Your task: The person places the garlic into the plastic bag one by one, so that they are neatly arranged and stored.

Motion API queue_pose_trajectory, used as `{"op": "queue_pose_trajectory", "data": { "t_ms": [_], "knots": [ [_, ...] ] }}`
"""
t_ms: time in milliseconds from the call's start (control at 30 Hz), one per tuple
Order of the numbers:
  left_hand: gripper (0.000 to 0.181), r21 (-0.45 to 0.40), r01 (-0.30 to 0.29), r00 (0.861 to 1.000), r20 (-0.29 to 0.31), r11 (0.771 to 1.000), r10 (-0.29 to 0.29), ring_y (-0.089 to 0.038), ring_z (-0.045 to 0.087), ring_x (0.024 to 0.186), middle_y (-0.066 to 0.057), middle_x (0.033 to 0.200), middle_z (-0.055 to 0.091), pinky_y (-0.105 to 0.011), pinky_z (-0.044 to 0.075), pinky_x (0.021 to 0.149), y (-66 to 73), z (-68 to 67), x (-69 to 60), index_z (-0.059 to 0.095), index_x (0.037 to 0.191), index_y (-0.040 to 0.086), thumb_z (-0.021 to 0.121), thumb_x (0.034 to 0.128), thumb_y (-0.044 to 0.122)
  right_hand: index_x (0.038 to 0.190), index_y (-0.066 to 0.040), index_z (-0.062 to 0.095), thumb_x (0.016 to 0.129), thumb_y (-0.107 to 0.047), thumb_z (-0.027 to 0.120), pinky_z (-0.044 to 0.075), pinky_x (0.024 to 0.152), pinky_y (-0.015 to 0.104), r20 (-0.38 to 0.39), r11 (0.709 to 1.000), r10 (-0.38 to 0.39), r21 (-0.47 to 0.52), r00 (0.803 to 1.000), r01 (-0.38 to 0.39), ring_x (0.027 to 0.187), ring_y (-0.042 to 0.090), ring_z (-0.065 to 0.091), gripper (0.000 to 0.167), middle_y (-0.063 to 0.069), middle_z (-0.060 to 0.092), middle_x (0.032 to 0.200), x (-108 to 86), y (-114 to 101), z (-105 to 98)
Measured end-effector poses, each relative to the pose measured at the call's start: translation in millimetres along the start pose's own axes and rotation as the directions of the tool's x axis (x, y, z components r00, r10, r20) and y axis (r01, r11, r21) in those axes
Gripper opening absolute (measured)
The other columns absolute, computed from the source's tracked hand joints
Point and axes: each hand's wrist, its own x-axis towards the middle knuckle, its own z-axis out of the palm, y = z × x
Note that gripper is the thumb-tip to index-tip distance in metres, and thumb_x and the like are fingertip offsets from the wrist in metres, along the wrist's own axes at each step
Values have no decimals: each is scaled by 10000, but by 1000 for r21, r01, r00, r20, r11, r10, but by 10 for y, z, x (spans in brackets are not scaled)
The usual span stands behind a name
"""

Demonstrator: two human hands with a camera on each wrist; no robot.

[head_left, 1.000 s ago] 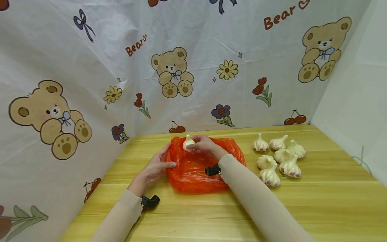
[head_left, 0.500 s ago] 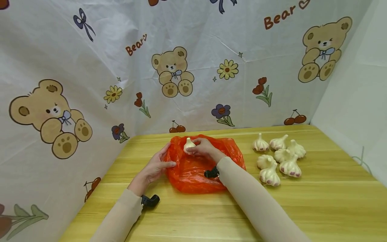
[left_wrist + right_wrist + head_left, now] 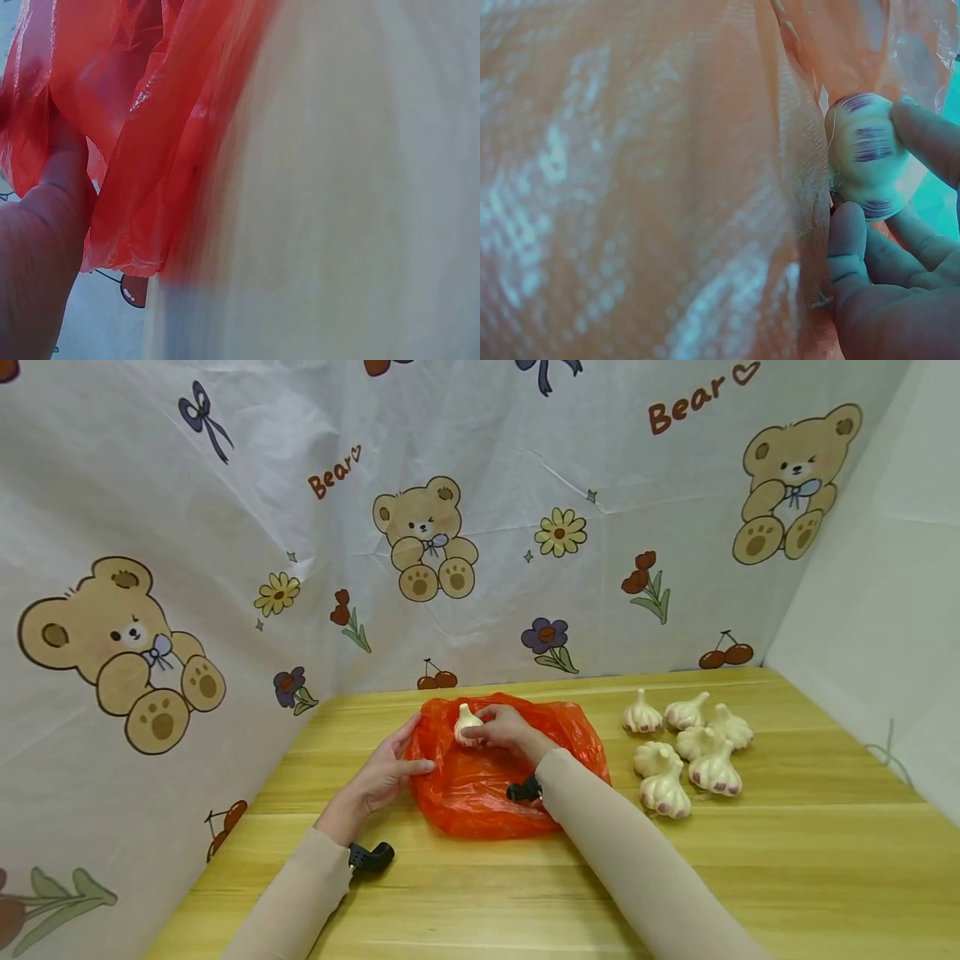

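At the mouth of the red plastic bag (image 3: 487, 821), your right hand (image 3: 507, 729) pinches one garlic bulb (image 3: 464, 723), stem upward, between thumb and fingers. Your left hand (image 3: 384, 774) grips the bag's left edge, plastic between thumb and fingers. Seven loose garlic bulbs (image 3: 716, 770) rest on the wooden table (image 3: 450, 893), right of the bag.
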Motion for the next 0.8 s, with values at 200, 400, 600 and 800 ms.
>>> {"op": "queue_pose_trajectory", "data": {
  "t_ms": [200,400,600,800],
  "knots": [
    [1023,8,11,1000,-26,1000,-11,-340,229,1574,17,1747,121,-416,536,1062,1,-16,-2,143,1667,314,691,907,-95,1304,-42,613,895,-302,811,601,732,271,18,1000,-4,2,1000,4,826,231,613,524,124,663,1082,-3,-2,-16],
    [1026,11,11,1000,-25,1000,-11,-326,209,1584,20,1748,115,-402,515,1083,5,-6,-12,139,1668,306,701,904,-86,1317,-45,608,902,-304,804,591,727,255,15,1000,-8,0,1000,8,827,224,606,528,125,653,1102,-9,25,-16],
    [1026,6,4,1000,-21,1000,-4,-344,223,1576,12,1747,115,-405,537,1056,-2,-13,-13,138,1668,308,689,906,-101,1301,-49,618,909,-302,796,592,720,254,8,1000,-19,2,1000,19,825,219,598,499,129,648,1122,-2,40,-3],
    [1022,-5,9,1000,-21,1000,-10,-336,236,1571,28,1745,120,-396,553,1040,-11,-17,-2,152,1666,318,682,905,-112,1300,-44,616,916,-309,789,591,707,246,1,1000,-24,20,1000,24,806,209,601,497,122,652,1102,-7,36,7]
  ]
}}
